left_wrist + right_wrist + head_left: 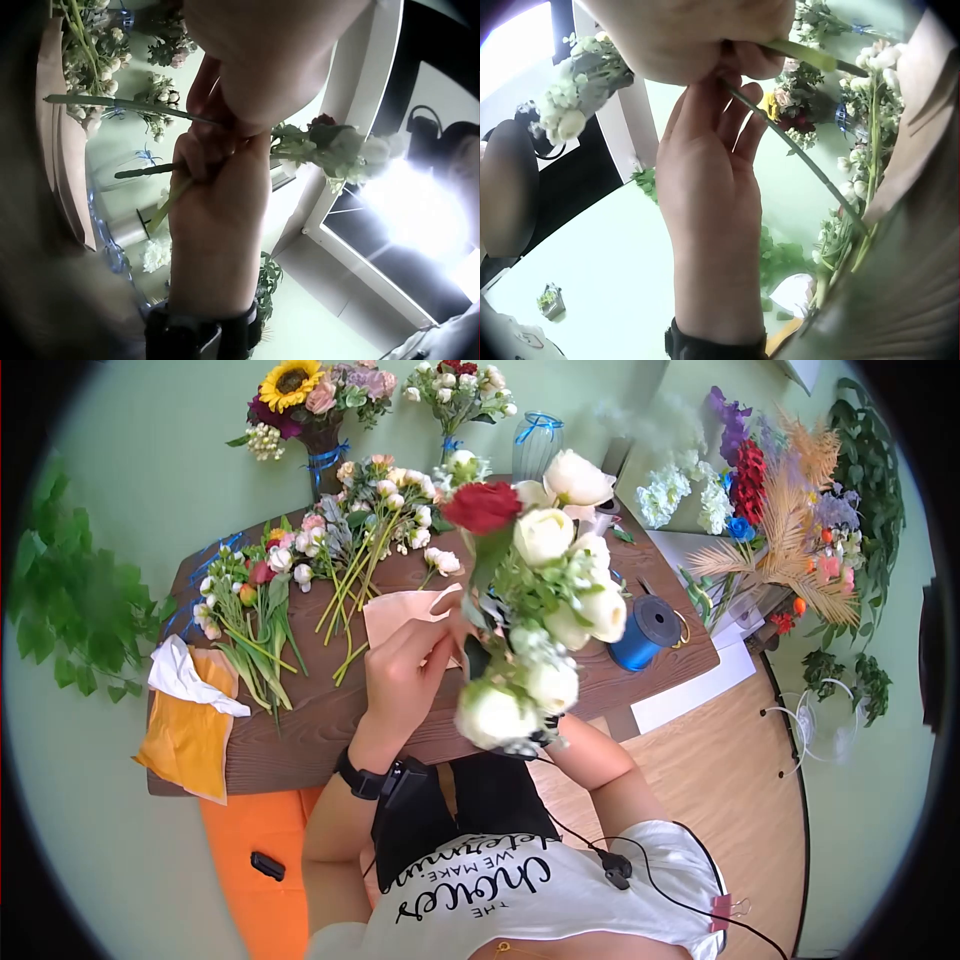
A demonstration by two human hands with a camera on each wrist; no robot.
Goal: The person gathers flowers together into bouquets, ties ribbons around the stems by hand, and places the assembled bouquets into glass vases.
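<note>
A bouquet of white flowers with one red rose hides my right hand in the head view. In the left wrist view, my right hand curls its fingers round the green stems below the blooms. My left hand is beside the bouquet, its thumb and fingers brought together. The right wrist view shows my left hand pinching a long green stem close under my right hand. The lower stem ends stick out past both hands.
On the brown table lie loose flowers, pink paper, orange wrapping and a blue ribbon spool. Behind stand a sunflower bouquet and a glass vase. More flowers are at the right.
</note>
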